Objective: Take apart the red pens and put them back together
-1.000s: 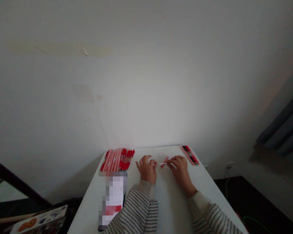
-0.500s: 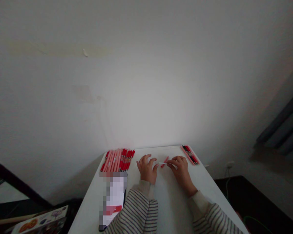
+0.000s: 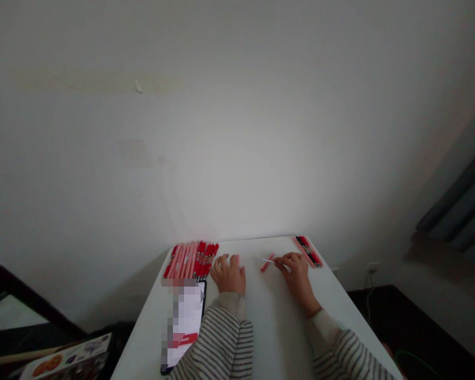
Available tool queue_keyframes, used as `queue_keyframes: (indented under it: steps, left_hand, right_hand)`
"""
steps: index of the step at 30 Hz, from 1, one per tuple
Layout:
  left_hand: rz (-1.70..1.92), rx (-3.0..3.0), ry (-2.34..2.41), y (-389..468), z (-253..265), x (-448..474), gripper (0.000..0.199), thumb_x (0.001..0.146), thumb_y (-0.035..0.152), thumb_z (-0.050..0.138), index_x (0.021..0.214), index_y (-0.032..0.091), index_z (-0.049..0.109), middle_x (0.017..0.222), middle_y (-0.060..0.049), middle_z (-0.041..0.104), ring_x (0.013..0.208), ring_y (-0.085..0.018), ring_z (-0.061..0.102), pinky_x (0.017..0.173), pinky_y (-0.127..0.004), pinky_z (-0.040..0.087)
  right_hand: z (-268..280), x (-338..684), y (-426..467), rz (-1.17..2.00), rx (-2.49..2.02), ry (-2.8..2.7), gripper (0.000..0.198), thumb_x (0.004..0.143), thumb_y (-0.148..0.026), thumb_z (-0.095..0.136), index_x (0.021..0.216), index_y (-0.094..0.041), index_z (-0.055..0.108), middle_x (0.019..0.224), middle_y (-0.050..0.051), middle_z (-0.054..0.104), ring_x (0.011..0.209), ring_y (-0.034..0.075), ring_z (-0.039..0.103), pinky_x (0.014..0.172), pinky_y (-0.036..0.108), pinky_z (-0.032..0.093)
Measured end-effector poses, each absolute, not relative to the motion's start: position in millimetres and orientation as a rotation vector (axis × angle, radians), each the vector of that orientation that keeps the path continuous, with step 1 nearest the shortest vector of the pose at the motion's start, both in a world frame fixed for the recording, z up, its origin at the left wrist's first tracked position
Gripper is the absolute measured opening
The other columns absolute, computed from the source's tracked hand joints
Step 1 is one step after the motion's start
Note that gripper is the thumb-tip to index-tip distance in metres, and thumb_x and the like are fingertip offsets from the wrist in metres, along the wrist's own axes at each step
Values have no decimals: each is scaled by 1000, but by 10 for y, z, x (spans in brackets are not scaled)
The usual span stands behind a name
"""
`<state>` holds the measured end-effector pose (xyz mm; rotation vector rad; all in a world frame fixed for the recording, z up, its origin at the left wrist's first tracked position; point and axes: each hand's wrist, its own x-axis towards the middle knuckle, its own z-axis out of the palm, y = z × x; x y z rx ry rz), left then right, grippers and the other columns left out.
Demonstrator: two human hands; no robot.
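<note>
My left hand is low over the table with its fingers bent down. A short pink pen part shows between its index finger and thumb; much of the piece is hidden by the hand. My right hand pinches a thin white pen refill, whose free end points left. Beneath that refill, a pink pen barrel lies slanted on the white table.
Many pink and red pens lie side by side at the back left. Several red, pink and black pens lie at the back right corner. A phone, partly pixelated, rests left of my left forearm. The wall borders the table's far edge.
My left hand has moved left, away from the refill's tip, to the pink pen part. My right hand has shifted slightly right, still pinching the refill.
</note>
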<state>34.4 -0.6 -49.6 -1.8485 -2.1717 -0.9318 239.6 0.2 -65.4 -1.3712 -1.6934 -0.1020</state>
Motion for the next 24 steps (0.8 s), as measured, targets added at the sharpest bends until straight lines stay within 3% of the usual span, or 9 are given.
queue_keyframes:
  steps: [6,18,24]
  left_hand:
    - [-846,-1833,-2155,14,-508,300,26,72,29,61,93,15,66,112,-11,58,112,-28,41,98,-43,33]
    - [-965,-1834,-2098,34,-533,314,15,72,30,59,74,18,68,110,-9,59,111,-27,43,97,-44,33]
    - [-1067,-1958,-2029,66,-558,290,16,76,27,54,79,19,68,110,-8,60,109,-25,48,93,-43,35]
  right_hand:
    - [-666,2408,3,-113,-1367,-1688,27,87,-45,51,87,-28,73,83,6,63,86,22,50,78,38,39]
    - [-652,2415,-26,-92,-1371,-1668,30,88,-46,49,88,-27,72,83,6,63,86,22,48,78,38,37]
    - [-645,2421,-41,-87,-1393,-1653,30,88,-46,49,88,-26,72,82,6,63,87,22,49,80,38,37]
